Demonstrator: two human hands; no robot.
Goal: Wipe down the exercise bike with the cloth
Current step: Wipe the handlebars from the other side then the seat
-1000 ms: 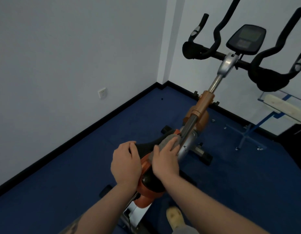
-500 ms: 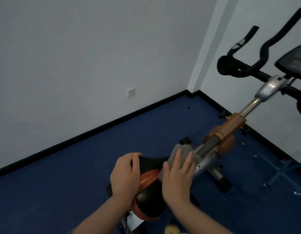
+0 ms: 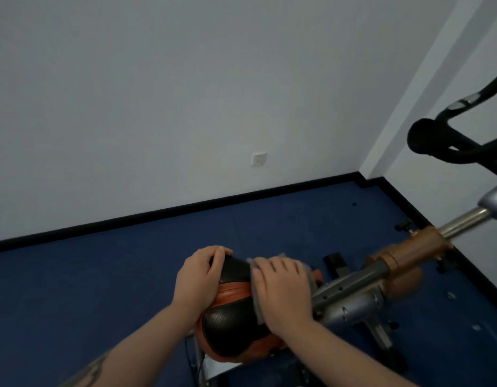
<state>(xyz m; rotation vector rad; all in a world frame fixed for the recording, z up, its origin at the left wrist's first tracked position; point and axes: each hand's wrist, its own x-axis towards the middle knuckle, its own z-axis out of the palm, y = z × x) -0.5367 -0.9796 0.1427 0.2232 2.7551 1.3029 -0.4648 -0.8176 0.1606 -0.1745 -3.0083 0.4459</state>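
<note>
The exercise bike's black and orange saddle (image 3: 230,328) sits low in the middle of the view. My left hand (image 3: 198,277) grips the saddle's left side, fingers curled over its nose. My right hand (image 3: 283,291) lies flat on a grey cloth (image 3: 257,303) and presses it onto the right side of the saddle; only the cloth's edges show around the fingers. The grey frame tube (image 3: 350,283) runs right to an orange collar (image 3: 414,251) and chrome post (image 3: 462,222). Black handlebars (image 3: 448,141) reach in at the right edge.
Blue carpet (image 3: 102,289) covers the floor, edged by a black skirting board (image 3: 186,210) under white walls. A wall socket (image 3: 258,159) sits on the left wall. The room corner lies behind the bike at upper right. The bike's front foot (image 3: 336,262) rests on the carpet.
The view has swung left, pushing the handlebars and console toward the right edge. My right hand with the cloth has slid back from the frame tube onto the saddle. My left hand stays on the saddle.
</note>
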